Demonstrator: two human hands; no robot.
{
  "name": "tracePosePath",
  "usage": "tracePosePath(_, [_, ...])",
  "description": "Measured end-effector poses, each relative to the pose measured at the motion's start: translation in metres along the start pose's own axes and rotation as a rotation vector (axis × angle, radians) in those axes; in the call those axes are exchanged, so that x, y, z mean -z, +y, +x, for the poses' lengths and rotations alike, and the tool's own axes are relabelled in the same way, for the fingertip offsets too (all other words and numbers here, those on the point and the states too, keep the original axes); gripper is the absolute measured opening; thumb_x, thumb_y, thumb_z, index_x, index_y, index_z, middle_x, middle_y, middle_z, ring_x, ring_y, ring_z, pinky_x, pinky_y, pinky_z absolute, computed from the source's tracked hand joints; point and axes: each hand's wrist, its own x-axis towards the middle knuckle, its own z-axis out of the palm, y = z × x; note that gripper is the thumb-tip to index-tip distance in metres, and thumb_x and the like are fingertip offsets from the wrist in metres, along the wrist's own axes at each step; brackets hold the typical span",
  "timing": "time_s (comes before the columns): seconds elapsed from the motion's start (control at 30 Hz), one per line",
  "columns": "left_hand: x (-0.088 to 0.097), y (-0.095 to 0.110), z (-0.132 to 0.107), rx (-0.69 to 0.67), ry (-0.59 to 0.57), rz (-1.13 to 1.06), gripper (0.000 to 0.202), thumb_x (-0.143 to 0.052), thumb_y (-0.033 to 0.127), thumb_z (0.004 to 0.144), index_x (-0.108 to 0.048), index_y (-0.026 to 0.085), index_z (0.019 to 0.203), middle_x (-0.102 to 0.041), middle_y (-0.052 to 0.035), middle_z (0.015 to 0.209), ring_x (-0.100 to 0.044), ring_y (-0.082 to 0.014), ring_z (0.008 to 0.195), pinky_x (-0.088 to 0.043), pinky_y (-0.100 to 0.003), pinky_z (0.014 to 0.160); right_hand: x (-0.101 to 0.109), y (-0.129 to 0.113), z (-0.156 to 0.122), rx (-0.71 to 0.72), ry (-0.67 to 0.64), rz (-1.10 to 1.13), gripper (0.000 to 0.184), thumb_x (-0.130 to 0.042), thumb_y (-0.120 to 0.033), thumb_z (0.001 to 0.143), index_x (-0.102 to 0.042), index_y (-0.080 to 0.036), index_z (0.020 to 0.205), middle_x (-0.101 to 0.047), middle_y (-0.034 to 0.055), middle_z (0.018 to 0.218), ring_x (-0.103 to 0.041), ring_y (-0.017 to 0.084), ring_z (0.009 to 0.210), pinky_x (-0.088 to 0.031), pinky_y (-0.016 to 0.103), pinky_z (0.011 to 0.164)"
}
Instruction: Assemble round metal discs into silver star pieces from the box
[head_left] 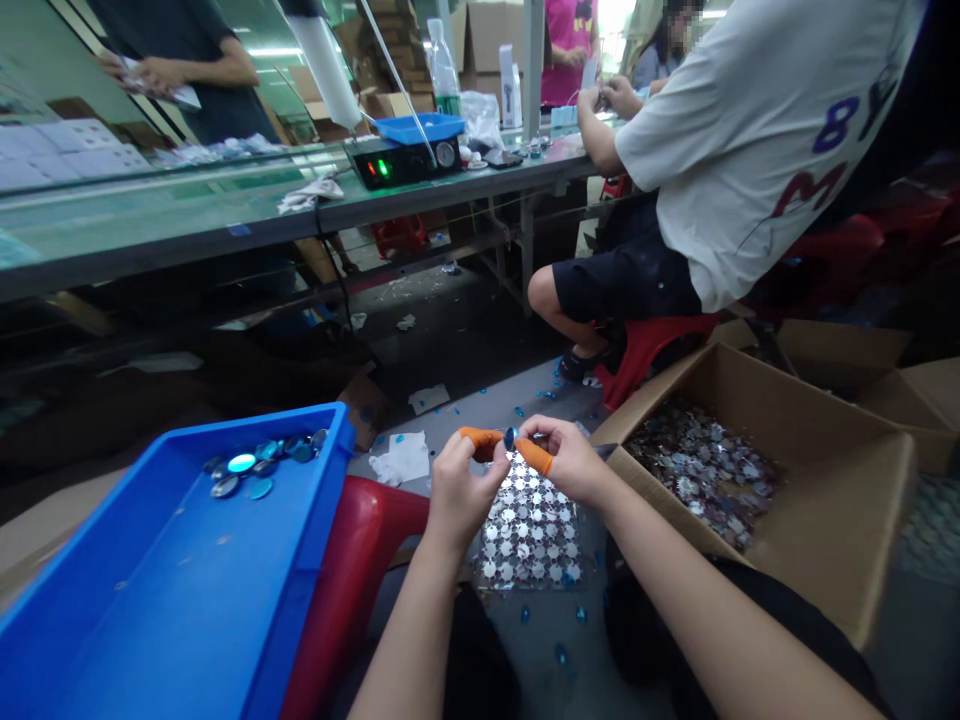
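Observation:
Between my two hands, a small round disc [511, 439] with a dark, shiny face is held on edge. My left hand [466, 480] pinches it from one side, with an orange finger cot on a finger. From the other side my right hand [564, 458] grips it too, also wearing an orange finger cot. Below the hands lies a sheet of silvery, star-edged pieces [531, 530] in rows. To the left, a blue tray [202, 580] holds several round shiny discs [261, 464] in its far corner.
A cardboard box [817, 440] of loose silvery pieces stands at right. The tray rests by a red stool [375, 560]. Small blue film pieces [562, 655] litter the floor. Ahead, a person in a white shirt [720, 150] sits at a long workbench [247, 215] with a black device [405, 162].

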Motion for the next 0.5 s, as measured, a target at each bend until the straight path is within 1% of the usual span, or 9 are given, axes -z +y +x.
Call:
tracePosePath(0.07, [0.001, 0.0, 0.0, 0.021, -0.007, -0.03, 0.005, -0.067, 0.023, 0.088, -0.07, 0.019, 0.089, -0.064, -0.0006, 0.08, -0.056, -0.0151, 0.075, -0.044, -0.027, 0.071, 0.002, -0.004, -0.001, -0.017, -0.023, 0.012, 0.036, -0.088, -0.037, 0.064, -0.064, -0.016, 0.081, -0.055, -0.001, 0.074, -0.044, 0.009, 0.063, -0.033, 0.021, 0.053])
tracePosePath(0.13, [0.003, -0.001, 0.0, 0.068, -0.035, -0.09, 0.008, -0.067, 0.026, 0.089, -0.071, 0.02, 0.091, -0.067, -0.0018, 0.084, -0.059, -0.016, 0.078, -0.046, -0.027, 0.073, 0.004, -0.006, -0.002, -0.017, -0.021, 0.029, 0.037, -0.088, -0.038, 0.064, -0.064, -0.016, 0.081, -0.055, -0.0007, 0.075, -0.044, 0.01, 0.063, -0.033, 0.021, 0.053])
tracePosePath(0.3, [0.006, -0.002, -0.001, 0.199, -0.103, -0.265, 0.021, -0.066, 0.035, 0.092, -0.073, 0.023, 0.108, -0.07, -0.006, 0.102, -0.065, -0.0203, 0.094, -0.051, -0.031, 0.083, 0.01, -0.003, -0.001, 0.029, 0.025, 0.02, 0.037, -0.089, -0.038, 0.064, -0.066, -0.018, 0.084, -0.061, 0.0013, 0.079, -0.048, 0.012, 0.068, -0.037, 0.023, 0.057])
tracePosePath(0.4, [0.001, -0.002, -0.001, 0.217, -0.121, -0.274, 0.023, -0.07, 0.037, 0.089, -0.074, 0.022, 0.107, -0.071, -0.0071, 0.102, -0.066, -0.0219, 0.095, -0.052, -0.032, 0.083, 0.013, -0.001, -0.002, 0.05, 0.027, -0.004, 0.034, -0.088, -0.037, 0.066, -0.066, -0.018, 0.084, -0.06, 0.001, 0.078, -0.048, 0.012, 0.068, -0.037, 0.023, 0.058])
tracePosePath(0.5, [-0.005, -0.001, -0.001, 0.239, -0.133, -0.305, 0.022, -0.071, 0.037, 0.089, -0.074, 0.02, 0.103, -0.07, -0.0076, 0.098, -0.066, -0.0219, 0.091, -0.053, -0.033, 0.08, 0.014, -0.001, -0.003, 0.07, 0.003, -0.031, 0.032, -0.087, -0.035, 0.068, -0.065, -0.018, 0.085, -0.059, 0.0007, 0.079, -0.048, 0.012, 0.068, -0.037, 0.024, 0.058])
